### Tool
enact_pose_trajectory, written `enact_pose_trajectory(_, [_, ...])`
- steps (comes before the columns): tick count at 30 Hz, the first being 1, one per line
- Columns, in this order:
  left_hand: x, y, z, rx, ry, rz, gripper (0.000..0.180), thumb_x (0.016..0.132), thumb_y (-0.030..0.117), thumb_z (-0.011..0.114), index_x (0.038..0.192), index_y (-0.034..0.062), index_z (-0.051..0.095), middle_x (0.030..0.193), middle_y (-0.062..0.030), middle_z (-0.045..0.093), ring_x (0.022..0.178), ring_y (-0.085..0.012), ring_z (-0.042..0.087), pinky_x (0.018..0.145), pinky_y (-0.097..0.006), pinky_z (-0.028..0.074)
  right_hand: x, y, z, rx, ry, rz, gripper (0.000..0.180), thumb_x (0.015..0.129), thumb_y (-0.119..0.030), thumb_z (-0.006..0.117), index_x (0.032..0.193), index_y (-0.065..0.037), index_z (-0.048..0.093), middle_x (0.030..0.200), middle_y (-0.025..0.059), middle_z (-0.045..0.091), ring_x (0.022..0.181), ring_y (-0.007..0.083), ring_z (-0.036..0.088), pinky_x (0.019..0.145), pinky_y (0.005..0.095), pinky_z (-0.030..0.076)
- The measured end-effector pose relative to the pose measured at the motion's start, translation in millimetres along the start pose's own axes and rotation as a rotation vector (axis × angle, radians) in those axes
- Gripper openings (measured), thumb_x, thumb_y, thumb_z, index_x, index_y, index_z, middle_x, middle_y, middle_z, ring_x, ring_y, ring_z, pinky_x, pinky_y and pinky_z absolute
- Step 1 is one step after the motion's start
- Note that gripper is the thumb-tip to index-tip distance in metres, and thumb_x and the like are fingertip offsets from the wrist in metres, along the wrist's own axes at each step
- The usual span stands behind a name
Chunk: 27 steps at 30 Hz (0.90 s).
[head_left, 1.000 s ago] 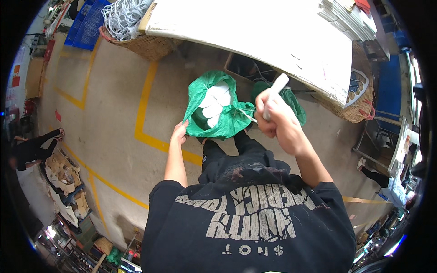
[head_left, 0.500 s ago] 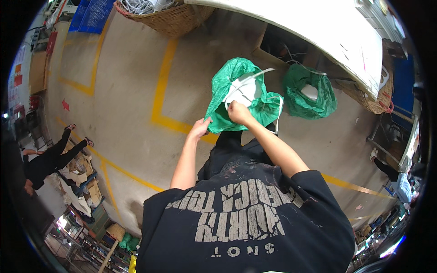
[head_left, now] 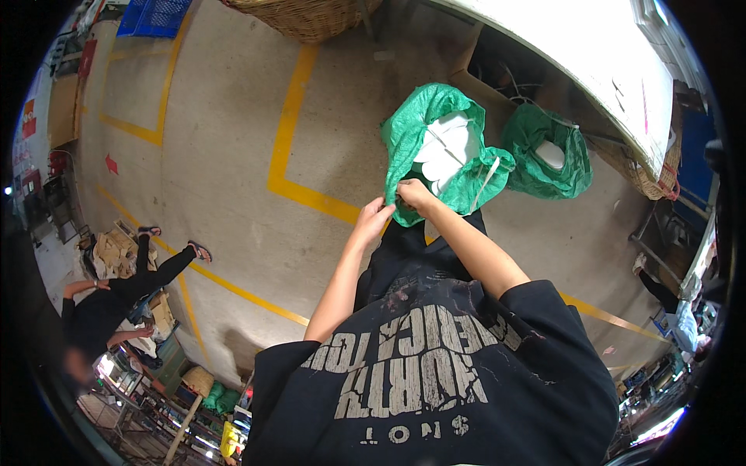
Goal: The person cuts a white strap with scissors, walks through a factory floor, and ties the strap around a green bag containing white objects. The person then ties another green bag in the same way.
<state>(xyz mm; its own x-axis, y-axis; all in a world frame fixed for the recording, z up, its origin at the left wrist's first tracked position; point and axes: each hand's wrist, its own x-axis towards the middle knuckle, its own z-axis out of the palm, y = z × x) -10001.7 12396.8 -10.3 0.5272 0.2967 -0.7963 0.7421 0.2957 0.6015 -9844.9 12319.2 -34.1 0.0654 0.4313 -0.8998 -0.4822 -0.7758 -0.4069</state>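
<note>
A green woven sack (head_left: 406, 128) stands open in front of me, holding several flat white pieces (head_left: 447, 147) whose kind I cannot make out. My left hand (head_left: 374, 220) is closed on the sack's near left rim. Just to its right, my right hand (head_left: 417, 196) is closed at the same stretch of rim, its fingertips partly hidden. A white strip (head_left: 488, 183) hangs over the sack's right side, apart from both hands.
To the right stands a second green sack (head_left: 571, 163) with a white piece inside, beside a white-topped table (head_left: 575, 46). Wicker baskets (head_left: 311, 17) are at the back and right. Yellow lines (head_left: 286, 124) mark the floor. A person in black (head_left: 128, 291) walks at the left.
My right hand has moved from the white pieces to the rim beside my left hand. The sack sits further right in view. The person at the left has come nearer.
</note>
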Motion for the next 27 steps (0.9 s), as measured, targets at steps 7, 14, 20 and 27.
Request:
enact_pose_trajectory(7, [-0.3, 15.3, 0.9, 0.184, 0.353, 0.178, 0.027, 0.085, 0.005, 0.059, 0.111, 0.0032, 0.067, 0.095, -0.0142, 0.072, 0.089, -0.0261, 0.07, 0.081, -0.036, 0.054, 11.1, 2.3, 9.7, 0.086, -0.025, 0.024, 0.037, 0.09, -0.025, 0.045, 0.096, 0.002, 0.07, 0.08, 0.012, 0.066, 0.061, 0.0172, 0.057, 0.052, 0.0358, 0.042])
enact_pose_trajectory(14, [14.3, 26.0, 3.1, 0.478, 0.391, 0.28, 0.008, 0.079, 0.005, 0.066, 0.083, -0.0003, 0.072, 0.085, -0.021, 0.069, 0.088, -0.0352, 0.068, 0.08, -0.041, 0.053, 1.4, -1.6, 0.7, -0.299, -0.104, -0.061, 0.038, 0.09, -0.023, 0.038, 0.083, 0.007, 0.062, 0.072, 0.0157, 0.06, 0.051, 0.0221, 0.054, 0.045, 0.0403, 0.041])
enact_pose_trajectory(20, [-16.6, 37.6, -41.1, 0.597, 0.104, 0.103, 0.011, 0.084, 0.012, 0.066, 0.089, 0.0047, 0.072, 0.084, -0.0176, 0.07, 0.079, -0.0324, 0.068, 0.072, -0.039, 0.052, -63.6, -60.3, -77.2, -0.82, 0.111, -0.466, 0.035, 0.095, -0.029, 0.052, 0.113, -0.003, 0.065, 0.105, 0.0206, 0.068, 0.102, 0.0344, 0.065, 0.089, 0.0433, 0.049])
enact_pose_trajectory(27, [-135.1, 152.4, -93.8, 0.15, -0.503, 0.081, 0.011, 0.087, 0.008, 0.069, 0.092, -0.0022, 0.069, 0.082, -0.0033, 0.065, 0.078, -0.0111, 0.057, 0.071, -0.027, 0.046, -107.2, -91.0, -189.7, -0.856, 0.593, -0.847, 0.023, 0.086, -0.009, 0.058, 0.108, -0.008, 0.067, 0.095, 0.0118, 0.063, 0.096, 0.0319, 0.06, 0.086, 0.0427, 0.049])
